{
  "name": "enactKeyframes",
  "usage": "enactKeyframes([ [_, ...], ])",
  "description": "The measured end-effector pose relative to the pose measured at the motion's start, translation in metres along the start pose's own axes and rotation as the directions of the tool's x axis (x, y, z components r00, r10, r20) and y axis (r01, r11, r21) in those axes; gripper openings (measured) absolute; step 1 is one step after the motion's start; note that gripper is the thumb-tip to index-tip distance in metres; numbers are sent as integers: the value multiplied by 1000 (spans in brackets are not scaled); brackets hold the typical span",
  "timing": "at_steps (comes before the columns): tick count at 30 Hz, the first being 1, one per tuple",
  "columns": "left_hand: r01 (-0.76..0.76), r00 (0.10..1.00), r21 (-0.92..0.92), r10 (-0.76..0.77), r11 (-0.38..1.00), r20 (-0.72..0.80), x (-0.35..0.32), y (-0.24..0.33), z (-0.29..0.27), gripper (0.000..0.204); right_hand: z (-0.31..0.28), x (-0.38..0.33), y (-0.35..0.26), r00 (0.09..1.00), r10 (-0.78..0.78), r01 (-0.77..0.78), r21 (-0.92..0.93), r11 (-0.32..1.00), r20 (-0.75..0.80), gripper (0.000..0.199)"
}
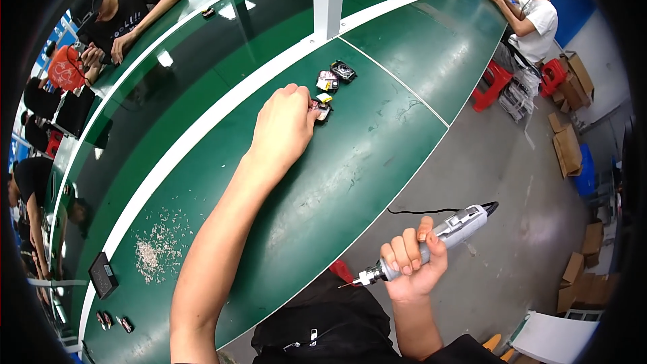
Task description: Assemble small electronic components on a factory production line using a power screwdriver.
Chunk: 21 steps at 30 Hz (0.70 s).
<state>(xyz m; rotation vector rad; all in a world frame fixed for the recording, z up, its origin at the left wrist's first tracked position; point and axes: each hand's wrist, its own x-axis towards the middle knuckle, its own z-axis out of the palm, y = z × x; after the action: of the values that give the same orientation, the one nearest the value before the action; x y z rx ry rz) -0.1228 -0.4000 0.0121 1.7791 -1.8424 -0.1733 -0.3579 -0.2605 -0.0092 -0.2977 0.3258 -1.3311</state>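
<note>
My left hand [284,121] reaches far across the green table, its fingers closed on a small black device [321,110] with pale and yellow parts. Just beyond it lie two more small devices, one with a white and yellow face [328,81] and one all dark [344,71]. In my right hand [414,259], off the table's near edge, is a grey electric screwdriver [460,226]. Its thin bit points left, and a black cord runs from its rear end. What the left fingertips grip is partly hidden by the hand.
A pile of tiny screws [151,256] is scattered at the left of the table [323,189]. Near it are a black box [103,275] and several small dark parts [126,324]. A white post [328,0] rises beyond the devices. Other people sit at the far left and right.
</note>
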Motion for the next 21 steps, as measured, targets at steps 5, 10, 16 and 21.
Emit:
enactKeyframes([
  [5,25,999,121,-29,992,29,13,5,1,19,3,-8,15,997,80,-80,10,997,8,13],
  [10,-100,985,223,66,970,158,-3,-2,-9,10,5,-22,22,988,156,-156,-12,988,3,14],
  [16,-339,929,94,317,936,192,-123,12,-33,11,2,-36,48,961,277,-276,-13,961,21,11],
  [21,-457,889,150,448,877,91,-207,29,-50,33,10,-53,78,932,362,-362,-22,932,4,8],
])
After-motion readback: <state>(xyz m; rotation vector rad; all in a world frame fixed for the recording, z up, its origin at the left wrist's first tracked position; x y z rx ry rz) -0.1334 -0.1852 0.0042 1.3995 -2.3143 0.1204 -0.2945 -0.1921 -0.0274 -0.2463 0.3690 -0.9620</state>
